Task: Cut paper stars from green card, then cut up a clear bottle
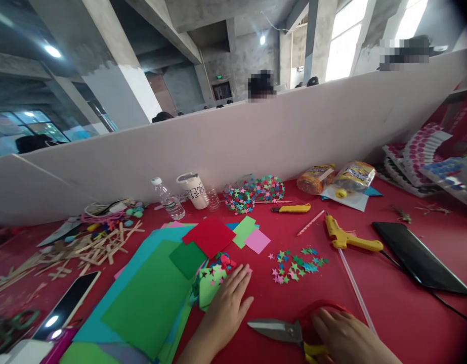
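My left hand (228, 298) lies on the red table with its fingers stretched out. It rests beside a small light green paper (208, 294) scattered with star cutouts, and a bit of pink shows at its fingertips. My right hand (341, 333) is curled over the red and yellow handles of a pair of scissors (274, 329), whose closed blades point left toward my left hand. Part of the handles is hidden under the fingers. Beyond the hands lies a loose patch of coloured foam stars (296, 265).
Left are coloured sheets (145, 298), a phone (68, 303) and wooden sticks (112, 245). Behind stand a water bottle (168, 199), a white cup (193, 191) and star-filled containers (269, 188). A yellow cutter (292, 208), glue gun (350, 240) and black tablet-like slab (419, 258) lie right. A white partition (225, 146) runs behind.
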Demonstrator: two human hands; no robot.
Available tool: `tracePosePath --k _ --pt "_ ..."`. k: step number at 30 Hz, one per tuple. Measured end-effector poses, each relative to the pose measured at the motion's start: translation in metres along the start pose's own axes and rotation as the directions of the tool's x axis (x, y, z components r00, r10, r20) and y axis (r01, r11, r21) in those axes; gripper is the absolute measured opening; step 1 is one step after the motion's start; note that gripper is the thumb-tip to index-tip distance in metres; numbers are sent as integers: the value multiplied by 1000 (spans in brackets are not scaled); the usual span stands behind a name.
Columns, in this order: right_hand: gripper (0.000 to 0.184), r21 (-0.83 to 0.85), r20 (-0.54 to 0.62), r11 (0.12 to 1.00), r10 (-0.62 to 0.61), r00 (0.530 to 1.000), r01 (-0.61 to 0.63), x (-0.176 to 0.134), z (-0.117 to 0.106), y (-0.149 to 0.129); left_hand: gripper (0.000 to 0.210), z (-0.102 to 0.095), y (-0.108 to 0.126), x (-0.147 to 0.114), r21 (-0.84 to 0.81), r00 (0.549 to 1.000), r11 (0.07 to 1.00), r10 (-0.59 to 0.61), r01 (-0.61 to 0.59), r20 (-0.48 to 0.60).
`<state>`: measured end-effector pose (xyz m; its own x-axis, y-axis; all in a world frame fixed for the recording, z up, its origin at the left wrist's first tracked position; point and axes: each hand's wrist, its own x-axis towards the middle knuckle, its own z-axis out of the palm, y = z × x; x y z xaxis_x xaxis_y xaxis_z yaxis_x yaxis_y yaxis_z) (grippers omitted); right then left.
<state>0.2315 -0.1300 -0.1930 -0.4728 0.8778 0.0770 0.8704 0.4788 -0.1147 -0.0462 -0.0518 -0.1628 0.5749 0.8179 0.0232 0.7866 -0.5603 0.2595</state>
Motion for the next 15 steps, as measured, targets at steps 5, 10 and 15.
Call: tracePosePath --k 5,10,15 --pt "27 116 26 993 18 999 -21 -1 -10 2 46 -7 -13 -19 79 974 984 -141 157 -177" --pt "24 117 35 993 31 999 -35 5 -19 -6 52 -5 -30 15 114 959 965 -211 235 -190" --pt "28 40 -78 999 -3 997 6 3 -8 -9 48 6 -34 11 202 929 924 -273 325 -250"
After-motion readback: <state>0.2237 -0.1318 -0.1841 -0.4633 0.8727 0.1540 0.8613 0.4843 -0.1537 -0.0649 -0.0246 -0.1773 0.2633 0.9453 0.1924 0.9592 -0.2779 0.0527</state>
